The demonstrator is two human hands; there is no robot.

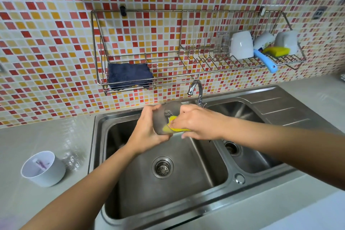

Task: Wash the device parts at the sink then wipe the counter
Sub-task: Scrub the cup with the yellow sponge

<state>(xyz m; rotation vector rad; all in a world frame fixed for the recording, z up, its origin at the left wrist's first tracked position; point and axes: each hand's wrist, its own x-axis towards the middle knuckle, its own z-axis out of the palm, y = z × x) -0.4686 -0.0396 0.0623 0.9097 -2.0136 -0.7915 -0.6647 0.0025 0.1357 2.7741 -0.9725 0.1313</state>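
- On the far wall above the sink (93, 136), a wire rack (168, 73): dark blue cloth (128, 76) at its left end; white mugs (240, 45), a spare yellow sponge (276, 51) and a blue-handled brush (265, 59) at its right end.
- At near left on the surface (18, 145), a white cup (43, 168), mouth tipped toward the near side, well apart from the hands.
- Just behind the hands, the tap (196, 87), spout curving left.
- Over the far part of the large left basin, a clear grey part (160, 119), clamped in the curled left grip (147, 132).
- Pinched in the right grip (197, 120), a yellow sponge (174, 129), pressed against the part's right side.
- Covered by fingers and sponge: much of the part's outline; blurred too, so its exact shape stays unclear.
- Inside the white cup, something purplish, too blurred to name; beside it, a faint clear object, hard to make out.
- Long axis of the part: roughly far to near, leaning slightly; cannot tell which end is open.
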